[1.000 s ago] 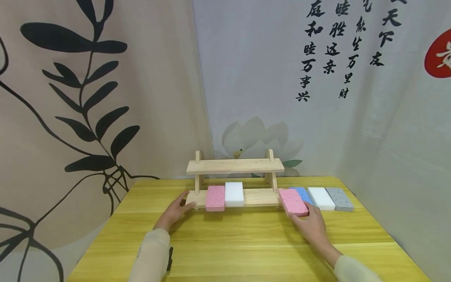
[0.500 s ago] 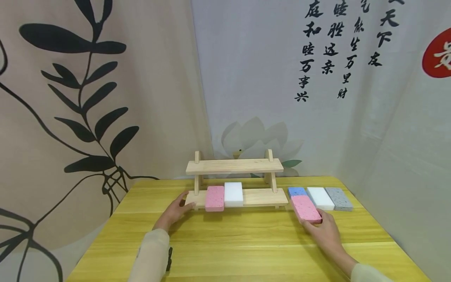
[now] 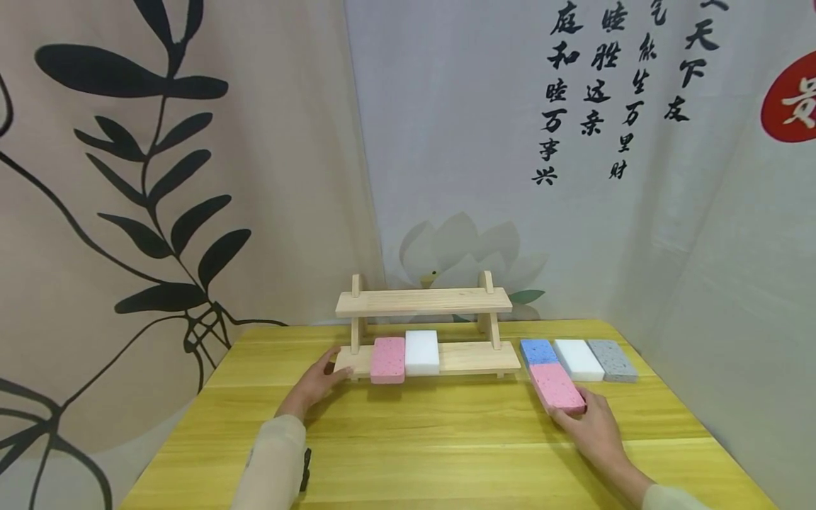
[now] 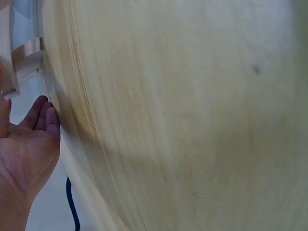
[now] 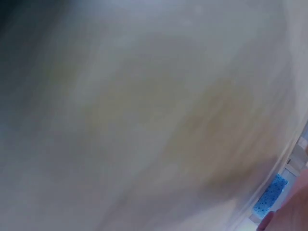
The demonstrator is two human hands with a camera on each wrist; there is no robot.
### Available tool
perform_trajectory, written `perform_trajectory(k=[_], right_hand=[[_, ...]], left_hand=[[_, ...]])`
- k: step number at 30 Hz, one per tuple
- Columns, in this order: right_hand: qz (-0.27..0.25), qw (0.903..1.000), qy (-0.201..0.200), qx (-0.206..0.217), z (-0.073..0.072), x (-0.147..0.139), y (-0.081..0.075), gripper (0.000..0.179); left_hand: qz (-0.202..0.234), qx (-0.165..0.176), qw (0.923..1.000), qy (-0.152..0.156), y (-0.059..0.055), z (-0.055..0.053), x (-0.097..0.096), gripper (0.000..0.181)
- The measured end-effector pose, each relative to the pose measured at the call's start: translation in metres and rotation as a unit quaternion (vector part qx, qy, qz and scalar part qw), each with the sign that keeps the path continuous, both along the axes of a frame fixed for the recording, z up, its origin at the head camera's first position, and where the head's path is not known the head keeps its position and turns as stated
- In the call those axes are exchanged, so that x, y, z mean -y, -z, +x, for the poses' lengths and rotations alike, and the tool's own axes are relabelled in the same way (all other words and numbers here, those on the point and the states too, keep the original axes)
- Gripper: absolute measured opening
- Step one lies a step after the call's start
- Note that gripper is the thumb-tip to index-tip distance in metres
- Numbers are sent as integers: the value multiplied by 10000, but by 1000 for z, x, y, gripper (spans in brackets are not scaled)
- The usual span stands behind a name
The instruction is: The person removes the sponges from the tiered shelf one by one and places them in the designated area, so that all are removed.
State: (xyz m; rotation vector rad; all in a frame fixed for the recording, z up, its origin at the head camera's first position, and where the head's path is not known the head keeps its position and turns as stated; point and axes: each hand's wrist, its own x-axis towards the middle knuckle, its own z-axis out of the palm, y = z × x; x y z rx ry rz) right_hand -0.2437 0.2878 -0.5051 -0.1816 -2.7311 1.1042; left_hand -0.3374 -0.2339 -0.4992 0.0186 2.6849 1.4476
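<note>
My right hand (image 3: 596, 428) grips a pink sponge (image 3: 556, 387) by its near end, between thumb and fingers. The far end of that sponge overlaps the lower part of a blue sponge (image 3: 537, 351) in the head view; the blue one also shows at the right wrist view's corner (image 5: 270, 195). My left hand (image 3: 316, 382) holds the left end of the lower board of a two-tier wooden rack (image 3: 478, 358), thumb in front and fingers behind. On that board, a second pink sponge (image 3: 387, 360) and a white sponge (image 3: 422, 352) lean side by side.
To the right of the blue sponge lie another white sponge (image 3: 579, 360) and a grey sponge (image 3: 612, 360) on the yellow wood-grain table (image 3: 433, 439). The rack's upper board (image 3: 423, 302) bears nothing. A printed cloth (image 3: 446, 142) hangs behind the table.
My right hand has moved right and toward the front with the pink sponge, away from the rack's right end, uncovering more of the blue sponge. My left hand stays at the rack.
</note>
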Motion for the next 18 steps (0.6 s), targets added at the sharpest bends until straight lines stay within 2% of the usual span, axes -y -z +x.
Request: perform_trajectory(k=[13,18], right_hand=[[183,9998,-92,-29,3,-7,5,87],[284,9995,-77,117,2,-7,6,89]], left_hand=[[67,10,10000,-9,0,0,0,82],[72,-27,10000,-16,1,1,0,81]])
